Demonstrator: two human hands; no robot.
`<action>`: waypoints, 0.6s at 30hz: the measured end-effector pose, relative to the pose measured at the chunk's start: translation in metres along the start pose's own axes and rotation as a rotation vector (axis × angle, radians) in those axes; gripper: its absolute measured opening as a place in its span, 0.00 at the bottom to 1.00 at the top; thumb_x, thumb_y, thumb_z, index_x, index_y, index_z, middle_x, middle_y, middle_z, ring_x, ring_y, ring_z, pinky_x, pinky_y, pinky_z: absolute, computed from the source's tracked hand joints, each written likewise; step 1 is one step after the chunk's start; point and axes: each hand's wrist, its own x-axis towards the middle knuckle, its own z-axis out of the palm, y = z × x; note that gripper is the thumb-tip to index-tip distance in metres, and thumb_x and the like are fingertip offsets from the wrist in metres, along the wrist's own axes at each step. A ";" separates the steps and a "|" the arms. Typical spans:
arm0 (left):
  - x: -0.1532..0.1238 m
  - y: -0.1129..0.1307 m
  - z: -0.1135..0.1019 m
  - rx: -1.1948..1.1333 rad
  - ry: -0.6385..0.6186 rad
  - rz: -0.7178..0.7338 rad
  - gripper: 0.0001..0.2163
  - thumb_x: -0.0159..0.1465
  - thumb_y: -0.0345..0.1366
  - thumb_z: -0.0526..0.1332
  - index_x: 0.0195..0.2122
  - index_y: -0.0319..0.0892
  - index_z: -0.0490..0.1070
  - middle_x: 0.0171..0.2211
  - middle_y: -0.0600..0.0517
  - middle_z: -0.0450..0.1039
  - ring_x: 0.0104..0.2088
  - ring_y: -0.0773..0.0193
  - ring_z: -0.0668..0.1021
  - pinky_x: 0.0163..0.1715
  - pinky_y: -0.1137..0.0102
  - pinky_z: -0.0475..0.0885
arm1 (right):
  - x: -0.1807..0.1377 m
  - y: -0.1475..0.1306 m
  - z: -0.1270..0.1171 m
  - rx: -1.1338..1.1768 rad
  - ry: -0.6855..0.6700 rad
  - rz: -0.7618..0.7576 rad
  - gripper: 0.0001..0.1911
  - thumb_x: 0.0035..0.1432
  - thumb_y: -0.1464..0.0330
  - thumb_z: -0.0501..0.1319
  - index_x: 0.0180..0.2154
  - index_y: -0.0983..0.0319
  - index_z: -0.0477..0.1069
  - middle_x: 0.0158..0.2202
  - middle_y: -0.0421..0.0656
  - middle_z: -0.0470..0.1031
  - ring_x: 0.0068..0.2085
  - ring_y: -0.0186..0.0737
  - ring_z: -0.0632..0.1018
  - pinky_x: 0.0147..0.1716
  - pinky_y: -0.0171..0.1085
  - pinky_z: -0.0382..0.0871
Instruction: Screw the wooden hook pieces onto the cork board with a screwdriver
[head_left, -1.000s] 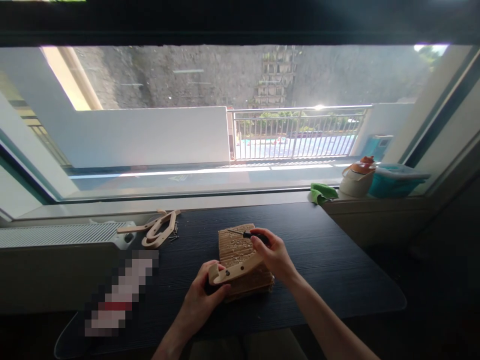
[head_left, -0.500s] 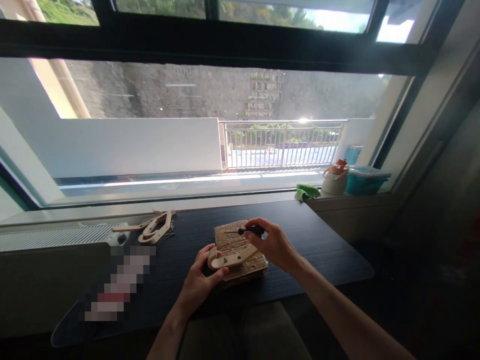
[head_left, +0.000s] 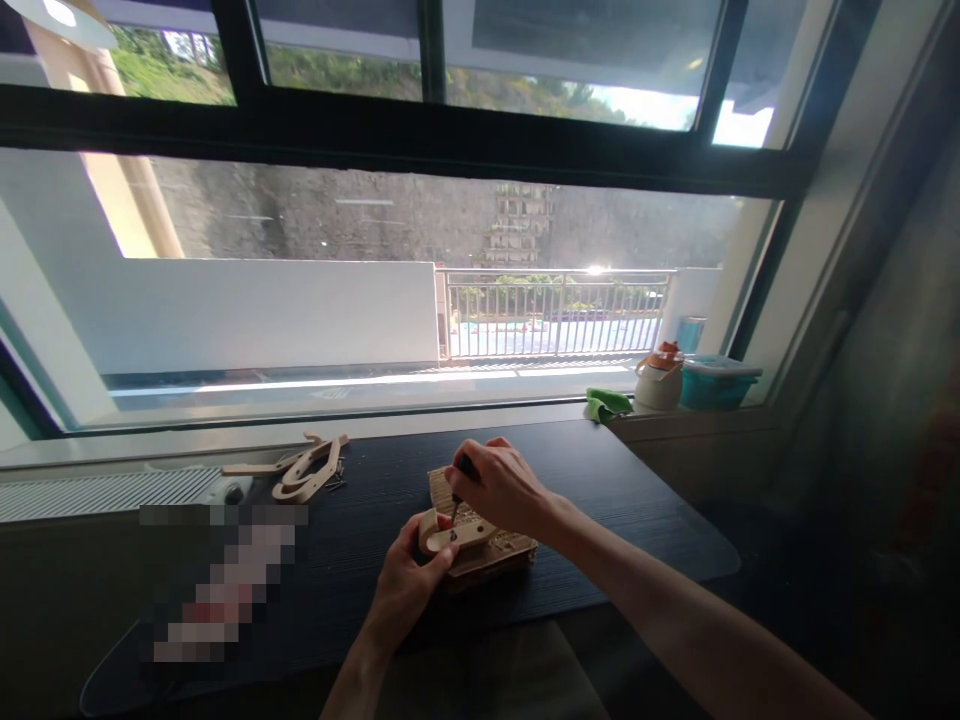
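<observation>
My left hand (head_left: 409,580) grips the rounded end of a pale wooden piece (head_left: 471,533) that lies across a stack of corrugated cardboard (head_left: 504,552) on the dark table (head_left: 645,530). My right hand (head_left: 501,487) is closed round a small black-handled screwdriver (head_left: 460,480). The screwdriver stands nearly upright with its tip down at the wooden piece, close to my left thumb. My right hand covers most of the cardboard's top.
More curved wooden pieces (head_left: 304,468) and a few small screws (head_left: 339,478) lie at the table's back left. On the window sill to the right are a green cloth (head_left: 607,403), a white pot with an orange lid (head_left: 658,378) and a teal tub (head_left: 714,384).
My right hand has turned the screwdriver from lying level above the cardboard to standing upright, tip on the wooden piece. The view has tilted upward. My left hand keeps its hold.
</observation>
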 end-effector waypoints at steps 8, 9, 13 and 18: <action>-0.002 0.001 -0.003 0.070 0.010 0.028 0.15 0.52 0.42 0.63 0.39 0.42 0.69 0.38 0.50 0.76 0.40 0.59 0.77 0.42 0.66 0.71 | 0.004 0.005 0.000 0.017 -0.020 0.000 0.12 0.59 0.62 0.51 0.33 0.62 0.69 0.22 0.39 0.70 0.25 0.33 0.69 0.40 0.35 0.59; -0.002 -0.001 -0.003 0.081 0.008 0.023 0.15 0.51 0.43 0.63 0.38 0.42 0.69 0.38 0.50 0.76 0.39 0.59 0.77 0.41 0.66 0.71 | 0.004 0.005 0.000 0.023 -0.028 0.004 0.12 0.59 0.62 0.51 0.33 0.62 0.69 0.22 0.39 0.70 0.25 0.33 0.70 0.40 0.35 0.59; -0.001 -0.006 -0.005 0.115 0.012 -0.006 0.16 0.51 0.44 0.64 0.37 0.42 0.70 0.38 0.49 0.77 0.38 0.58 0.77 0.42 0.65 0.71 | 0.007 0.003 0.000 0.025 -0.061 -0.005 0.11 0.58 0.63 0.53 0.34 0.62 0.70 0.22 0.39 0.70 0.26 0.33 0.70 0.40 0.35 0.59; 0.000 -0.002 -0.003 0.130 0.043 -0.044 0.17 0.49 0.46 0.64 0.36 0.42 0.71 0.37 0.49 0.77 0.38 0.57 0.78 0.41 0.65 0.71 | 0.011 0.000 0.003 -0.014 -0.080 -0.066 0.11 0.58 0.64 0.52 0.32 0.62 0.70 0.20 0.38 0.68 0.24 0.33 0.70 0.38 0.34 0.59</action>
